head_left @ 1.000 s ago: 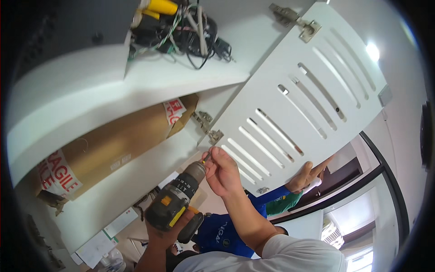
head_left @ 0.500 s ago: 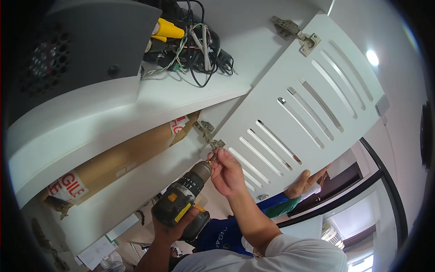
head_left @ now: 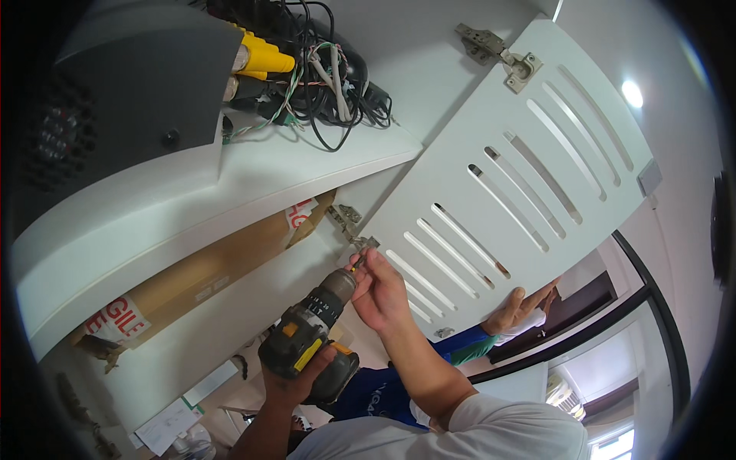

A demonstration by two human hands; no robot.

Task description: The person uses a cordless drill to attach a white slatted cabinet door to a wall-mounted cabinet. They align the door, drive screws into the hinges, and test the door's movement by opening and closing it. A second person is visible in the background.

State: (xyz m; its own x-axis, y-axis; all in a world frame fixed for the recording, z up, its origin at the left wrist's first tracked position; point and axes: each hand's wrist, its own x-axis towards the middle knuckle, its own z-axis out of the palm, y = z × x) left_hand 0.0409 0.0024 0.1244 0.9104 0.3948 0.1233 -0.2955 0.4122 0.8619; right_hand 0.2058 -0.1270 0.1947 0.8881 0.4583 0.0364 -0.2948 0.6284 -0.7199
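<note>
My left hand (head_left: pixel 303 379) is wrapped round the grip of a black and yellow cordless drill (head_left: pixel 307 333), which tilts up and to the right. A thin driver bit (head_left: pixel 358 264) sticks out of its chuck. The fingers of my right hand (head_left: pixel 380 291) pinch the bit near its tip, just below the lower hinge (head_left: pixel 363 243); any screw there is hidden by the fingers. That metal hinge joins a white slotted cabinet door (head_left: pixel 460 222) to the cabinet. An upper hinge (head_left: pixel 521 71) sits at the door's far end. The door stands swung out.
A co-worker's hand (head_left: pixel 512 310) lies against the door's lower right edge. On the shelf (head_left: pixel 291 180) are a dark grey device (head_left: pixel 146 92) and tangled cables (head_left: pixel 337 92) with yellow connectors (head_left: pixel 268 57). Below lies a long cardboard box (head_left: pixel 207 268) with red-and-white tape.
The view has shifted slightly, so the device and cables sit further left. The drill has moved very slightly right and lower; both hands keep their hold.
</note>
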